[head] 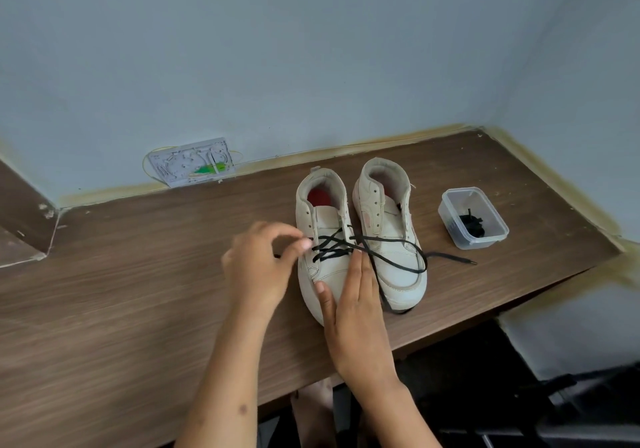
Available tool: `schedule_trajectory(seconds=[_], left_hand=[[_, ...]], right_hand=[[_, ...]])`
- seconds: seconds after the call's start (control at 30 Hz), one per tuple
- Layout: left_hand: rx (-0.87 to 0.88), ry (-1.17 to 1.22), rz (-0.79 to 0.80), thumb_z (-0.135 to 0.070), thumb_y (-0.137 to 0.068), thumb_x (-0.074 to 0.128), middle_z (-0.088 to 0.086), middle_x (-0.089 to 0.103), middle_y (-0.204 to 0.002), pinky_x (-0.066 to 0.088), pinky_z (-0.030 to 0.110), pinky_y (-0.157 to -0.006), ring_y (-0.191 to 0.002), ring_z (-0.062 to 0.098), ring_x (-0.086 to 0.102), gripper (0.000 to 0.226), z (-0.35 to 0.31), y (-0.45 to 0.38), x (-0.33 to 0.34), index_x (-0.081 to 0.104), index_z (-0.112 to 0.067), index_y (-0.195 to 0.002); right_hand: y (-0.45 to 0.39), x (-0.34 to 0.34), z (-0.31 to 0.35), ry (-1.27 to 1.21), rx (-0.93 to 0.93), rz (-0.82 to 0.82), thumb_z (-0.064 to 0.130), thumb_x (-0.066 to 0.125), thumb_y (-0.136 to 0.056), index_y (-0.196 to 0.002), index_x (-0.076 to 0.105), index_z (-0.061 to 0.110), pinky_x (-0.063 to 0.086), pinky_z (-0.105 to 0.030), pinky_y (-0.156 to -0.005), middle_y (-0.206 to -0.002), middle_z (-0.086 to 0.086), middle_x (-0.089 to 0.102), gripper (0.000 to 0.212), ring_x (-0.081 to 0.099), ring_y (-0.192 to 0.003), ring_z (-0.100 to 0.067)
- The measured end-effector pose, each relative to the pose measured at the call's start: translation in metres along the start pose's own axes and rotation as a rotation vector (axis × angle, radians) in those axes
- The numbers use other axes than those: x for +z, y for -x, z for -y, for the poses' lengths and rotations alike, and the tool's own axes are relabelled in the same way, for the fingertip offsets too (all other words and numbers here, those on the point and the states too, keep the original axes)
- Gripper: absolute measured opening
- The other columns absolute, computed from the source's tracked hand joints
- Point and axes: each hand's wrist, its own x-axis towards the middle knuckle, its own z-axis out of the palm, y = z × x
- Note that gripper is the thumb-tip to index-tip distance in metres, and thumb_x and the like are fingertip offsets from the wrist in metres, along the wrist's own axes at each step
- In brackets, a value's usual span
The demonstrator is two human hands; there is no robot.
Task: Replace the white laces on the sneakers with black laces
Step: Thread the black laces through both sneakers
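While my left hand point(258, 264) pinches the black lace point(346, 245) at an eyelet of the near shoe point(323, 240), my right hand point(353, 295) lies flat, steadying its toe. Pulling hard could drag the loose tail through or slide the shoe.

Home corner: wood-grain desk point(138, 274) against blue painted walls point(277, 49), exposed wall socket point(192, 162).

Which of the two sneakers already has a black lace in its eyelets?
The left sneaker, the one under both hands, has the black lace crossing its front. The right sneaker, nearer the plastic container, shows empty eyelets.
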Motion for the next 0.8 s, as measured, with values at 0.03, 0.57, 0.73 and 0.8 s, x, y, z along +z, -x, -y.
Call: schedule_trajectory(seconds=[0.03,0.57,0.73,0.8], left_hand=[[0.018,-0.014,0.033,-0.049,-0.082,0.070,-0.023,0.062,-0.087,0.044,0.045,-0.091,-0.084,0.002,0.059,0.008,-0.005,0.001,0.002,0.067,-0.041,-0.083],[-0.045,-0.055,-0.078,-0.048,-0.081,0.070,-0.008,0.062,-0.112,0.036,0.049,-0.098,-0.114,0.027,0.052,0.018,0.004,-0.004,-0.003,0.070,-0.042,-0.098],[0.028,-0.112,-0.053,-0.041,-0.081,0.072,-0.019,0.061,-0.082,0.017,0.046,-0.108,-0.105,0.014,0.051,0.006,-0.009,-0.001,0.009,0.067,-0.041,-0.077],[0.011,-0.077,-0.234,-0.033,-0.089,0.066,-0.015,0.065,-0.084,0.023,0.049,-0.107,-0.095,0.020,0.057,0.007,-0.005,-0.004,0.008,0.067,-0.035,-0.082]], right_hand=[[0.000,0.001,-0.001,0.010,-0.003,-0.008,0.055,0.022,-0.099,-0.154,0.009,0.003,0.011,-0.027,-0.120,-0.160,-0.015,0.019,0.077,0.014,-0.149,-0.020],[-0.001,0.002,0.000,0.085,-0.019,-0.045,0.047,0.031,-0.103,-0.150,0.025,-0.002,0.032,-0.039,-0.115,-0.152,-0.017,0.035,0.068,0.032,-0.143,-0.025],[-0.001,0.003,-0.002,0.090,-0.018,-0.052,0.047,0.032,-0.103,-0.150,0.024,-0.001,0.031,-0.038,-0.116,-0.153,-0.017,0.034,0.068,0.032,-0.143,-0.026],[-0.001,0.003,-0.001,0.102,-0.010,-0.050,0.049,0.028,-0.102,-0.151,0.023,-0.001,0.024,-0.033,-0.119,-0.155,-0.017,0.031,0.071,0.029,-0.144,-0.025]])
